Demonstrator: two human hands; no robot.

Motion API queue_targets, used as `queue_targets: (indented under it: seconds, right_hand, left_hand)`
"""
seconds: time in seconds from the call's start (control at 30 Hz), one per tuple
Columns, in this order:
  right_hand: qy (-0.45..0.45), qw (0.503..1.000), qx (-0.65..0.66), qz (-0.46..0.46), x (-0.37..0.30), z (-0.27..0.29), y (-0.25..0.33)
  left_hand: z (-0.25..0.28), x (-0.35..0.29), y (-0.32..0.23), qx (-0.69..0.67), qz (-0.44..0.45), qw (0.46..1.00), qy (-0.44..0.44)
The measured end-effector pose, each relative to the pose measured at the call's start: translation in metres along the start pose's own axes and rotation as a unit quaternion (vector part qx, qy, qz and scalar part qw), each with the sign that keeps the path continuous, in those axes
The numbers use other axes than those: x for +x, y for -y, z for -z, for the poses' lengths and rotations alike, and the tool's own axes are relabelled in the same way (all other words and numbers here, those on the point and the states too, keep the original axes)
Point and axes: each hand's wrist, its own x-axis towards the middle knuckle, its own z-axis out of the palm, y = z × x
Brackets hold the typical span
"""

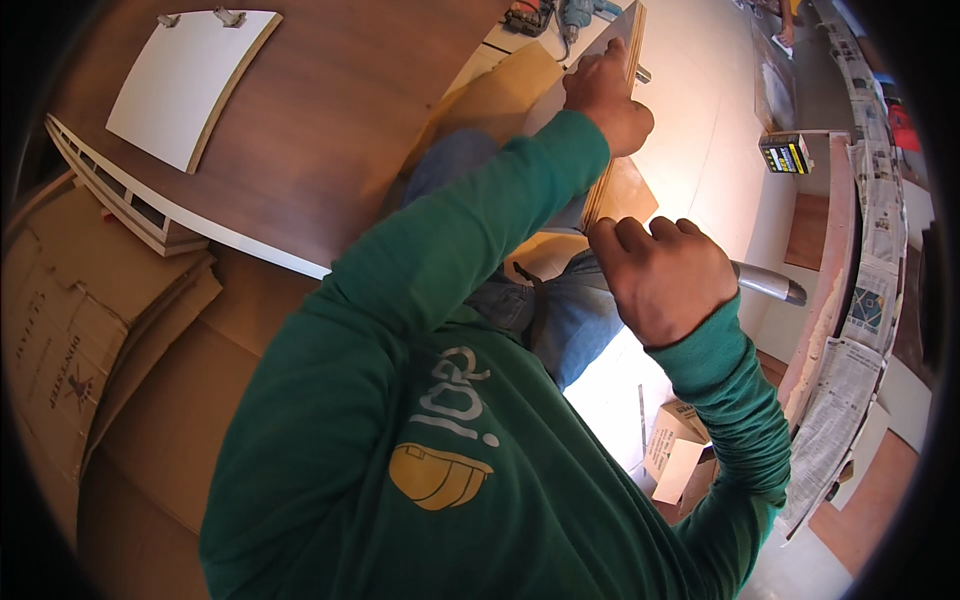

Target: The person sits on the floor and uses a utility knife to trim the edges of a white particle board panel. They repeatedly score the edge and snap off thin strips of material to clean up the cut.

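Note:
Near the top centre, my left hand [610, 100] is closed over the edge of a wooden board [588, 215] that stands on its side, its layered edge facing up. A small metal fitting [643, 75] shows beside the board's edge. My right hand [665, 275] is clenched in a fist at the board's near end. Out of that fist, toward the right, sticks a silver-grey tool handle [770, 282] with a dark tip; the tool's other end is hidden. My bent legs in blue jeans [585, 320] are below the board.
A large brown panel [320, 90] fills the upper left, with a white door panel [190, 90] bearing two hinges on it. Cardboard [60, 340] lies left. A teal power drill [578, 18] sits at the top. Newspaper [850, 400] covers a ledge at right; another person's hand [787, 38] shows beyond.

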Motion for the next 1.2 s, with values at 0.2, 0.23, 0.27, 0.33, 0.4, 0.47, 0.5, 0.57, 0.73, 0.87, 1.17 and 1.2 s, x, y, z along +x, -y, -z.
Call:
queue_targets:
  seconds: [0.2,0.23,0.27,0.33,0.4,0.47,0.5,0.57,0.73,0.87,1.17,1.2]
  right_hand:
    - [0.173,0.975,0.138,0.006,0.004,0.001,-0.045]
    - [0.199,0.973,0.118,0.017,0.007,0.004,-0.044]
    - [0.217,0.972,0.091,-0.015,0.009,0.004,-0.04]
    - [0.16,0.982,0.084,-0.05,0.005,0.004,-0.029]
    - [0.093,0.993,0.052,-0.059,-0.002,0.003,-0.008]
    - [0.003,0.998,-0.034,-0.057,-0.014,-0.002,0.014]
    - [0.009,0.995,-0.029,-0.097,-0.023,-0.008,0.025]
    - [-0.032,0.988,-0.028,-0.146,-0.033,-0.016,0.042]
    - [-0.036,0.975,0.001,-0.221,-0.039,-0.017,0.05]
    - [-0.068,0.924,0.177,-0.333,-0.043,-0.03,0.043]
    - [-0.086,0.543,0.635,-0.542,-0.078,-0.063,0.054]
    - [-0.129,0.508,0.661,-0.537,-0.069,-0.063,0.053]
  left_hand:
    - [-0.014,-0.006,-0.009,-0.003,-0.004,1.0,0.006]
    - [-0.017,-0.005,-0.008,-0.004,-0.008,1.0,0.001]
    - [-0.019,-0.004,-0.007,-0.005,-0.012,1.0,-0.003]
    - [-0.019,0.001,-0.001,-0.042,-0.012,0.999,0.015]
    - [-0.031,0.011,0.011,0.003,-0.006,1.0,-0.012]
    - [-0.02,0.006,0.008,-0.053,-0.003,0.998,0.031]
    - [-0.015,0.002,0.004,-0.081,-0.002,0.995,0.052]
    - [-0.016,-0.005,-0.002,-0.078,0.0,0.997,0.017]
    - [-0.029,-0.005,-0.006,-0.086,-0.009,0.996,-0.033]
    - [-0.03,0.0,-0.001,-0.124,0.003,0.992,-0.004]
    - [-0.048,0.006,0.002,-0.147,-0.001,0.986,-0.078]
    - [-0.051,0.007,0.007,-0.163,-0.011,0.983,-0.085]
